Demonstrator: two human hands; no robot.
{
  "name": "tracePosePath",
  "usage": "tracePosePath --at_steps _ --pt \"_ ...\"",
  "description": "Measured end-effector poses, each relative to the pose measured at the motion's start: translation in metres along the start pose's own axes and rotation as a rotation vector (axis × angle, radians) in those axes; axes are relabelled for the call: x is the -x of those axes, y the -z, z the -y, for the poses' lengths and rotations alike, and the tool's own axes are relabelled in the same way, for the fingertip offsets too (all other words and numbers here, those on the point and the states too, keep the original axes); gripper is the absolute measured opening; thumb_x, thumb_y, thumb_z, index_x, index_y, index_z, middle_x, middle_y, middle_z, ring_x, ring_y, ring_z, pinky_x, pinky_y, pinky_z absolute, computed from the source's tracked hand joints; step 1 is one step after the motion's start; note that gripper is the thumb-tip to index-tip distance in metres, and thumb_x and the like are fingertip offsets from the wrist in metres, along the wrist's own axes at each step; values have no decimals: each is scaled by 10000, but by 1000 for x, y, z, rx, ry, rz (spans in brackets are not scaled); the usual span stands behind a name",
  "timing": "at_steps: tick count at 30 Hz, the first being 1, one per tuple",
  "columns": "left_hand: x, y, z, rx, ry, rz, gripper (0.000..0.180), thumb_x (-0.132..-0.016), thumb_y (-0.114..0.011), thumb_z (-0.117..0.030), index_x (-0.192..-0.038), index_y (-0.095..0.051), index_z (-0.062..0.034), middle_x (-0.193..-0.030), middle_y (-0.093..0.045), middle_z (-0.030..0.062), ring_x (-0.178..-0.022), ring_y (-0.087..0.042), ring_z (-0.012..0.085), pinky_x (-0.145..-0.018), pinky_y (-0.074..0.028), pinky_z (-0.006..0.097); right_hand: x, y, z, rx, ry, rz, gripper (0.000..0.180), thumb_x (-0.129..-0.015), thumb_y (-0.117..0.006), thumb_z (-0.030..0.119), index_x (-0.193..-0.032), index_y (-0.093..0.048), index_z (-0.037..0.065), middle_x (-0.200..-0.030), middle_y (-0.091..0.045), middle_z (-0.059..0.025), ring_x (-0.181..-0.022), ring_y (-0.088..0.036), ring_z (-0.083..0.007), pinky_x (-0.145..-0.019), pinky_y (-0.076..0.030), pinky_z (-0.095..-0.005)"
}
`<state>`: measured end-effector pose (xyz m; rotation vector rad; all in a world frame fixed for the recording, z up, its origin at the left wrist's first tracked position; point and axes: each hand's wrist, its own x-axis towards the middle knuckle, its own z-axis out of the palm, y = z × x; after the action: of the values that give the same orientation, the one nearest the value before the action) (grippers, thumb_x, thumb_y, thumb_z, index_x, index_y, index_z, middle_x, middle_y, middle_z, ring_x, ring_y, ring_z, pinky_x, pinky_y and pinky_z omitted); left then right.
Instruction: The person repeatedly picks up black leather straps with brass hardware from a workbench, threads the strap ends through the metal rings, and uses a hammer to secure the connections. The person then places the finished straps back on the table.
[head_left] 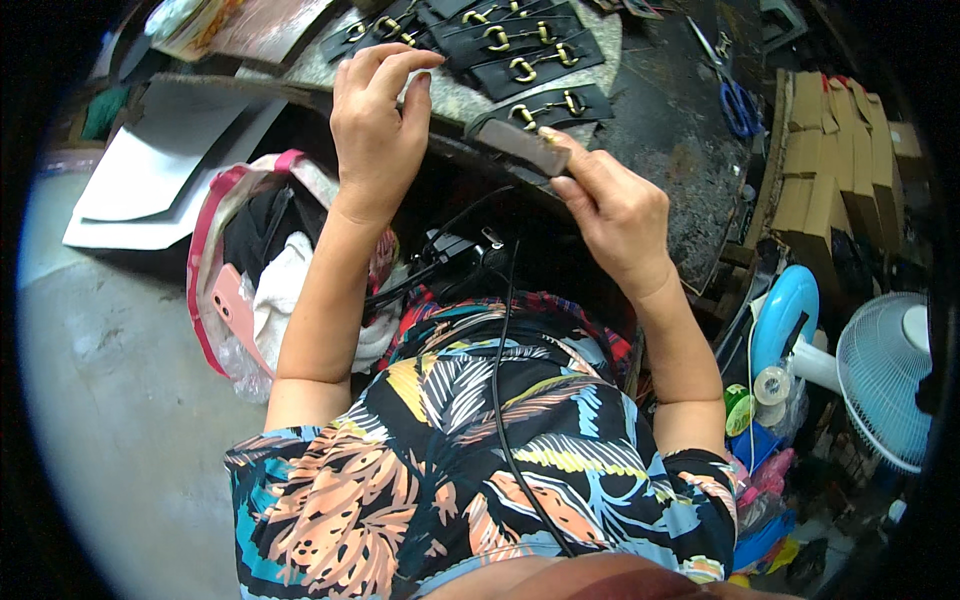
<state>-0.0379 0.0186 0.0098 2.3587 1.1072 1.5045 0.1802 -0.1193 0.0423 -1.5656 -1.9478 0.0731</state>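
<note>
Watching remotely, I've got the right hand (618,215) pinching a flat grey-brown strip (520,147) over the bench (675,165)'s near edge, long axis slanting up-left, just short of black straps with gold metal bits (555,75). Left hand (385,125)'s farther off, loosely curled, seemingly empty. Can't tell whether the strip's dark tip touches anything.

Bench (665,120) ahead: straps (497,72) on slab (462,108), top ctr; scissors (738,105) to their R. L hand (380,125) at near edge, L of straps; R hand (625,215) holds strip (520,145) just before them. Far R: fan (885,380), boxes (840,150) beyond. L of L forearm (325,310): bag (203,320) w/ phone (238,310) in it; papers (140,185) beyond.
</note>
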Motion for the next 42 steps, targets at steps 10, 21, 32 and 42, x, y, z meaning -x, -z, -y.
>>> tracePosePath --at_steps 10,21,32,42 --pt "-10 -41 -45 49 -380 428 363 -839 -765 -155 -1200 -724 -149 -1369 -630 73 -1277 -551 326 -1089 -442 455 43 54 -71 207 -268 -280 421 -832 -807 170 -1250 -756 180 -974 -743 -59 -850 -705 -244 -753 -554 -357" --pt "-31 -89 -25 -251 -317 523 368 -997 -609 -259 -1359 -667 -241 -1486 -587 29 -1468 -431 277 -1229 -279 493 20 81 -166 167 -332 -53 270 -914 -729 379 -989 -794 128 -1048 -739 -49 -1021 -679 -252 -903 -533 -383" --pt "-31 -89 -29 -202 -276 469 339 -990 -618 -246 -1321 -691 -238 -1466 -606 18 -1453 -450 263 -1226 -279 487 -122 74 -348 369 -1030 -3 557 -837 -760 576 -1169 -786 129 -1253 -727 -167 -1196 -676 -361 -1004 -512 -489" --pt "-31 -88 -29 -210 -288 483 364 -981 -639 -310 -1332 -687 -231 -1476 -594 20 -1453 -441 273 -1225 -277 510 -131 46 -385 -298 -578 -526 227 -843 -834 108 -1033 -741 26 -886 -717 5 -800 -629 -92 -766 -505 -251"
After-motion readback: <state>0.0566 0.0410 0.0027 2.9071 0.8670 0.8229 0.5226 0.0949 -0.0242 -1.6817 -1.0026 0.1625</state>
